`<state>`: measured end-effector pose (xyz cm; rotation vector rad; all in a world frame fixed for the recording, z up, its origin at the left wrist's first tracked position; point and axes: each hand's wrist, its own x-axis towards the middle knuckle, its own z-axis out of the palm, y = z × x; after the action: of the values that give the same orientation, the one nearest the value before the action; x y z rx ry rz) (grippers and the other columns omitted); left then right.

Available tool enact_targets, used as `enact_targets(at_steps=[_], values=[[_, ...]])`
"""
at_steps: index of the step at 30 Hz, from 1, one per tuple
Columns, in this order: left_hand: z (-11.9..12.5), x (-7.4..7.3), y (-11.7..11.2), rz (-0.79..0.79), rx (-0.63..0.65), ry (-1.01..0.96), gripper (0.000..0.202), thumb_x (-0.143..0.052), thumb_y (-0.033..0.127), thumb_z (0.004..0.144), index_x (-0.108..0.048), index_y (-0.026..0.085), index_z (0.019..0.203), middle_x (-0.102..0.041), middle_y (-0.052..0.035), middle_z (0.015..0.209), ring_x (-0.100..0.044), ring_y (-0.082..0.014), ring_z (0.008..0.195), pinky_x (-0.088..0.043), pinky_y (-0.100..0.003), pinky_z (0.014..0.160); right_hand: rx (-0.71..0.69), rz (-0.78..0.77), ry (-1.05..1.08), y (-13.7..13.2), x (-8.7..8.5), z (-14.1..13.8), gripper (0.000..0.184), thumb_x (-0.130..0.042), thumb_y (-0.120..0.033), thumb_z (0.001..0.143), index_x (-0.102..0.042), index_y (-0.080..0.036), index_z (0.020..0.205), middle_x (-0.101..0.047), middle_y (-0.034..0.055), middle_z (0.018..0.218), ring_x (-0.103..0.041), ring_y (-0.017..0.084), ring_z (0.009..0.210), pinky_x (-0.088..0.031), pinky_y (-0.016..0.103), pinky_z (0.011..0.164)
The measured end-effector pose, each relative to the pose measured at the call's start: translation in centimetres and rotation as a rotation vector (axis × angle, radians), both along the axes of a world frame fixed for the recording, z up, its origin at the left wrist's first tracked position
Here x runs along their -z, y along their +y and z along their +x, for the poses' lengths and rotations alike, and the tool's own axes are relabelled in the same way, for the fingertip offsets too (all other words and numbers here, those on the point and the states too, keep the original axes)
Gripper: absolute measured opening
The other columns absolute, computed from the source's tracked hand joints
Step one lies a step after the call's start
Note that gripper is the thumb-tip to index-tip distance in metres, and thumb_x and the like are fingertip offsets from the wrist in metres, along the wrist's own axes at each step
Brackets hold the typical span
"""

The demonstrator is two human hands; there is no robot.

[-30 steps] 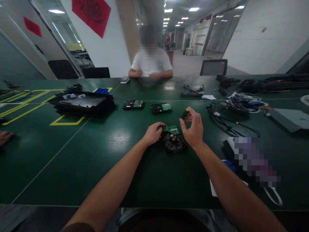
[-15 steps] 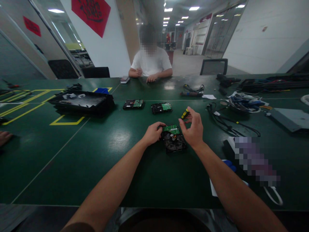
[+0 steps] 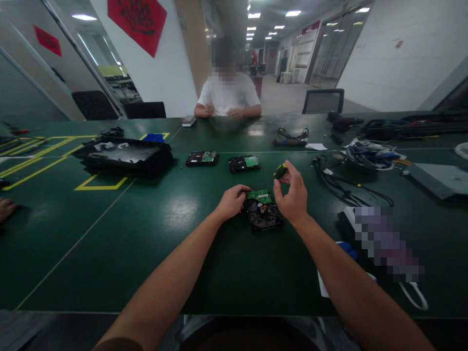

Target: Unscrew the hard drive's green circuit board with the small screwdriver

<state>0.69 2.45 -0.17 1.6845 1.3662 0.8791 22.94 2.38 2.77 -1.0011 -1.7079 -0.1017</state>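
A hard drive (image 3: 263, 218) lies on the green table in front of me, its green circuit board (image 3: 259, 196) facing up at the far end. My left hand (image 3: 232, 202) is closed on the drive's far left corner, thumb and fingers pinching the edge. Above the drive's right side, my right hand (image 3: 293, 194) grips a screwdriver by its black-and-yellow handle (image 3: 281, 171). The shaft and tip of the screwdriver cannot be made out. Two more hard drives, one on the left (image 3: 202, 158) and one nearer the middle (image 3: 244, 164), lie farther off.
At left stands a black tray-like casing (image 3: 122, 155). To the right are black cables (image 3: 340, 187), a bundle of wires (image 3: 373, 155), a grey metal box (image 3: 440, 179) and a blurred-out long object (image 3: 387, 243). A person in a white shirt (image 3: 228, 95) sits across the table.
The screwdriver handle has turned in my right hand, showing more of its dark side, and the fingers have shifted slightly. My left hand and the drive stay put. The person opposite has moved a hand.
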Motion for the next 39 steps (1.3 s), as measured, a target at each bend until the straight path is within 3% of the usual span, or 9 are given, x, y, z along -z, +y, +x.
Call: enact_targets(at_steps=[6, 11, 16, 21, 26, 32, 39], values=[[0.04, 0.16, 0.11, -0.017, -0.007, -0.004, 0.036, -0.046, 0.02, 0.099, -0.066, 0.016, 0.128, -0.056, 0.0048, 0.059, -0.054, -0.0101, 0.044, -0.044, -0.02, 0.044, 0.015, 0.005, 0.0, -0.2, -0.25, 0.03, 0.065, -0.063, -0.028, 0.095, -0.038, -0.03, 0.155, -0.058, 0.012, 0.129, -0.065, 0.024, 0.095, -0.065, 0.048, 0.082], [0.07, 0.01, 0.02, -0.02, -0.011, -0.012, 0.036, -0.047, 0.02, 0.098, -0.066, 0.016, 0.128, -0.056, 0.0042, 0.059, -0.053, -0.0101, 0.044, -0.044, -0.02, 0.043, 0.007, -0.003, -0.013, -0.38, -0.44, -0.01, 0.068, -0.056, -0.022, 0.097, -0.031, -0.029, 0.16, -0.057, 0.0126, 0.13, -0.065, 0.024, 0.097, -0.062, 0.049, 0.091], [0.05, 0.04, 0.02, -0.019, -0.01, -0.012, 0.036, -0.046, 0.02, 0.099, -0.066, 0.016, 0.129, -0.057, 0.004, 0.059, -0.053, -0.0102, 0.043, -0.043, -0.02, 0.043, 0.013, 0.004, -0.008, -0.3, -0.38, -0.01, 0.068, -0.061, -0.024, 0.095, -0.035, -0.03, 0.158, -0.057, 0.0115, 0.125, -0.064, 0.023, 0.095, -0.064, 0.045, 0.082], [0.02, 0.1, 0.01, -0.012, -0.004, -0.004, 0.038, -0.046, 0.02, 0.098, -0.066, 0.016, 0.13, -0.057, 0.004, 0.059, -0.053, -0.0105, 0.044, -0.044, -0.021, 0.044, 0.011, 0.001, -0.009, -0.24, -0.31, -0.04, 0.068, -0.057, -0.022, 0.097, -0.031, -0.028, 0.16, -0.058, 0.0132, 0.13, -0.066, 0.024, 0.099, -0.063, 0.049, 0.09], [0.01, 0.16, 0.02, -0.006, -0.003, 0.002, 0.037, -0.046, 0.021, 0.099, -0.066, 0.016, 0.129, -0.056, 0.0044, 0.058, -0.052, -0.0101, 0.043, -0.043, -0.02, 0.043, 0.012, 0.001, 0.003, -0.15, -0.25, 0.04, 0.065, -0.061, -0.027, 0.096, -0.036, -0.028, 0.156, -0.059, 0.0131, 0.129, -0.067, 0.024, 0.094, -0.065, 0.048, 0.084], [0.02, -0.01, -0.03, -0.003, 0.002, 0.011, 0.037, -0.045, 0.022, 0.099, -0.065, 0.015, 0.129, -0.056, 0.0042, 0.058, -0.054, -0.0107, 0.043, -0.042, -0.021, 0.043, 0.005, -0.008, -0.021, -0.07, -0.15, 0.09, 0.067, -0.056, -0.024, 0.098, -0.032, -0.027, 0.159, -0.06, 0.0138, 0.134, -0.068, 0.025, 0.098, -0.064, 0.05, 0.089], [0.02, -0.18, -0.2, -0.003, -0.004, 0.007, 0.037, -0.046, 0.021, 0.098, -0.065, 0.015, 0.129, -0.056, 0.0042, 0.059, -0.053, -0.0104, 0.043, -0.043, -0.02, 0.044, 0.012, -0.006, 0.002, -0.23, -0.3, 0.11, 0.064, -0.061, -0.027, 0.096, -0.037, -0.028, 0.156, -0.059, 0.0126, 0.13, -0.067, 0.024, 0.097, -0.066, 0.044, 0.08]])
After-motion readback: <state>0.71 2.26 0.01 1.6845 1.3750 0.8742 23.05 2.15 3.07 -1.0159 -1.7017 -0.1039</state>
